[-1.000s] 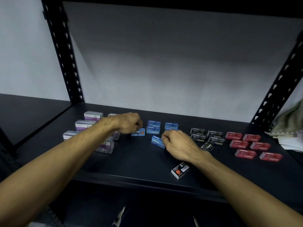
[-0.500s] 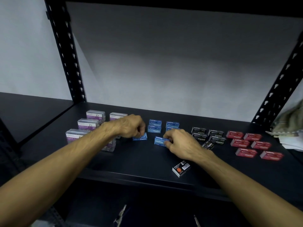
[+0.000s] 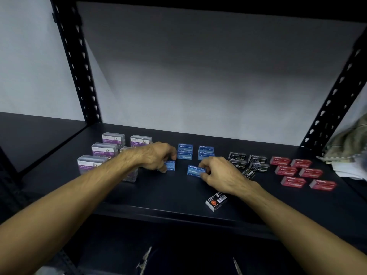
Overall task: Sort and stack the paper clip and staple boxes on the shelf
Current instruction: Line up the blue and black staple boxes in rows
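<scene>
On the black shelf [image 3: 168,193], my left hand [image 3: 156,155] grips a small blue staple box [image 3: 170,166] lying flat. My right hand [image 3: 220,173] pinches another blue staple box [image 3: 193,170] at its right end. Behind them stand two short stacks of blue staple boxes [image 3: 185,151] [image 3: 206,152]. Clear paper clip boxes with purple labels [image 3: 104,149] sit at the left, partly hidden by my left arm. Black staple boxes [image 3: 258,163] are stacked right of my right hand, and red staple boxes [image 3: 294,173] lie flat further right.
A lone black box with an orange dot [image 3: 216,201] lies near the shelf's front edge. Perforated black uprights [image 3: 77,62] [image 3: 335,90] frame the bay. Crumpled cloth and paper [image 3: 347,147] sit at the far right. A lower level is dark below.
Both hands have set their blue boxes flat on the shelf. The right-hand box turned from angled to lying square to the shelf's front edge, and the left-hand box shifted slightly forward.
</scene>
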A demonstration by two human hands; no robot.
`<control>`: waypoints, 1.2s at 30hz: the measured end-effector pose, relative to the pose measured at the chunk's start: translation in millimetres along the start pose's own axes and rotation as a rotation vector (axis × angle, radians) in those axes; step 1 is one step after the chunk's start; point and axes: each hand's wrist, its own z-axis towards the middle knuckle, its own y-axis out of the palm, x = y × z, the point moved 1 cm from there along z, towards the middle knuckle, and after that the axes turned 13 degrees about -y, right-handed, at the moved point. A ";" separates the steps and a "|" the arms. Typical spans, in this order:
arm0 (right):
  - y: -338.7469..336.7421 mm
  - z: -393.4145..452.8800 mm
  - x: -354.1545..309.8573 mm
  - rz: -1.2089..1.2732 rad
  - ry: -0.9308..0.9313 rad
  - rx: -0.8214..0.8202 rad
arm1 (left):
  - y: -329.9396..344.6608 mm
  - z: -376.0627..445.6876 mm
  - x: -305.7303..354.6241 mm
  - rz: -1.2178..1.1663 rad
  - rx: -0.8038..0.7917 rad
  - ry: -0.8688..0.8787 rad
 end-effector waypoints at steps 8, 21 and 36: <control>0.2 -0.1 5.3 0.108 0.074 -0.035 | -7.2 -2.6 -3.3 0.035 -0.058 -0.030; -14.8 7.9 -7.6 0.125 0.064 0.019 | -5.8 1.3 8.2 0.036 -0.052 -0.031; -17.0 6.1 -0.7 0.126 0.080 -0.045 | -6.9 -2.6 15.7 -0.305 0.050 0.055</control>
